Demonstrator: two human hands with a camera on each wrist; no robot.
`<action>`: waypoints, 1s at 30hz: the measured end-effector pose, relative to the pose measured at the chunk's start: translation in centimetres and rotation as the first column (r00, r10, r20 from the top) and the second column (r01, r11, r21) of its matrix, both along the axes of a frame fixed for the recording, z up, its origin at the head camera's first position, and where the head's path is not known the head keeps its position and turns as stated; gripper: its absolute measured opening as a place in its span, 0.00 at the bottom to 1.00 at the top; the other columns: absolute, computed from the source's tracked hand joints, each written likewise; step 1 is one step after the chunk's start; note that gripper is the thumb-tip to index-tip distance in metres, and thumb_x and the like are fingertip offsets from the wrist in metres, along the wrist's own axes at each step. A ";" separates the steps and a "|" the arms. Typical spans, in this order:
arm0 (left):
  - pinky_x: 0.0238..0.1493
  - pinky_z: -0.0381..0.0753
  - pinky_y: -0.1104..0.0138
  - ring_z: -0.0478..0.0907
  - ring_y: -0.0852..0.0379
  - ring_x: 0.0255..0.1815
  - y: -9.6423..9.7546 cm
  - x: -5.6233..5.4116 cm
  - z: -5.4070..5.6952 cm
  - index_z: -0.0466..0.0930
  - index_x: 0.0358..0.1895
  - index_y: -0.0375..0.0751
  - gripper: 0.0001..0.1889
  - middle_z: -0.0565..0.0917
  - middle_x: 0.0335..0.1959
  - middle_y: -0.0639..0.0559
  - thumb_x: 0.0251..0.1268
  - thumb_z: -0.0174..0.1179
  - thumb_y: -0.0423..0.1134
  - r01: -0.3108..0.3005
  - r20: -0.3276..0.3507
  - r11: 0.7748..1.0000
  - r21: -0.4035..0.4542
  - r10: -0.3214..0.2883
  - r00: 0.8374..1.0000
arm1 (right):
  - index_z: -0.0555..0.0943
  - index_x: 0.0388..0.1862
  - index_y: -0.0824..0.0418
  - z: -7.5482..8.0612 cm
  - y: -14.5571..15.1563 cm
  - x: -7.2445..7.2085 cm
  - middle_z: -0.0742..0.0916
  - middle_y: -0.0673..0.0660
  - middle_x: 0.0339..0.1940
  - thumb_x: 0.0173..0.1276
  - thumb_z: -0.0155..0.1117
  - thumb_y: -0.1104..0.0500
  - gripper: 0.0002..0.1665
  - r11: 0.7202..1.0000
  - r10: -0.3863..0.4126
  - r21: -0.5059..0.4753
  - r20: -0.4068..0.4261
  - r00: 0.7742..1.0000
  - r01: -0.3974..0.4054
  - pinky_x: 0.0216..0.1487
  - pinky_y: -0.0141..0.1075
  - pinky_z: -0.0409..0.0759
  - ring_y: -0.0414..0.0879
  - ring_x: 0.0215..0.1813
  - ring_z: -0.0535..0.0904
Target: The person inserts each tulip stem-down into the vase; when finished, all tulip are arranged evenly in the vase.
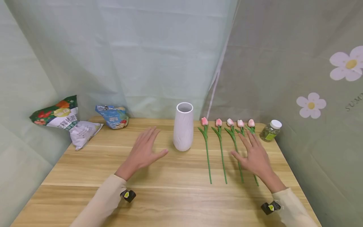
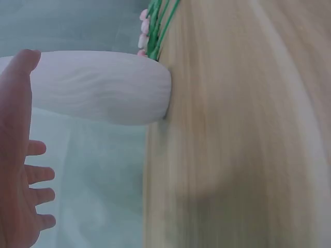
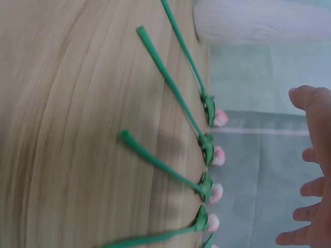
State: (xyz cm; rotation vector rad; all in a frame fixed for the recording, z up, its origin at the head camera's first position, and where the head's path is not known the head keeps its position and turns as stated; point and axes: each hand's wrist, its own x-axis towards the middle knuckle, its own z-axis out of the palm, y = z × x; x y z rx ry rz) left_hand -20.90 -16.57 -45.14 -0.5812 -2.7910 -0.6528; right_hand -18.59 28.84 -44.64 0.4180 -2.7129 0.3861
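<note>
A tall white textured vase (image 1: pixel 183 132) stands upright near the table's back edge. To its left hovers my left hand (image 1: pixel 143 151), fingers spread and thumb pointing towards the vase, holding nothing. Several artificial tulips (image 1: pixel 204 121) with pink-white heads and green stems lie in a row right of the vase, heads to the back. My right hand (image 1: pixel 255 157), fingers stretched out, is over the rightmost tulips and partly hides their stems. In the right wrist view, that hand (image 3: pixel 318 170) is above the table and apart from the tulips (image 3: pixel 178 98).
A jar with a white lid (image 1: pixel 271 130) stands at the back right corner. At the back left are a blue pouch (image 1: pixel 113 117) and a green and white bag (image 1: pixel 69 119), which overhangs the table edge. Curtains (image 1: pixel 136 60) surround the wooden table (image 1: pixel 170 195).
</note>
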 end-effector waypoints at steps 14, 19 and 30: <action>0.75 0.63 0.41 0.61 0.39 0.78 3.1 -2.2 1.0 0.56 0.80 0.43 0.52 0.64 0.78 0.41 0.61 0.65 0.68 -0.020 0.141 0.972 0.235 -0.014 0.990 | 0.67 0.78 0.60 -0.3 3.5 -0.4 0.67 0.73 0.77 0.69 0.69 0.43 0.44 0.992 -0.049 -0.116 0.042 0.998 0.054 0.61 0.74 0.69 0.75 0.73 0.64; 0.73 0.66 0.40 0.62 0.40 0.77 4.4 -3.0 1.8 0.56 0.80 0.43 0.55 0.65 0.78 0.41 0.57 0.64 0.73 -0.016 0.154 0.960 0.280 -0.029 0.988 | 0.69 0.76 0.63 -0.7 4.9 -0.8 0.70 0.73 0.75 0.71 0.67 0.44 0.42 0.985 -0.071 -0.154 0.043 0.997 0.077 0.58 0.74 0.70 0.77 0.69 0.68; 0.71 0.69 0.43 0.66 0.44 0.75 6.2 -4.6 2.5 0.59 0.79 0.48 0.54 0.68 0.76 0.45 0.53 0.70 0.70 -0.001 0.188 0.898 0.441 -0.091 0.978 | 0.71 0.72 0.67 -2.2 7.7 -1.9 0.75 0.75 0.70 0.74 0.63 0.44 0.38 0.962 -0.151 -0.207 0.135 0.979 0.177 0.59 0.70 0.72 0.75 0.64 0.74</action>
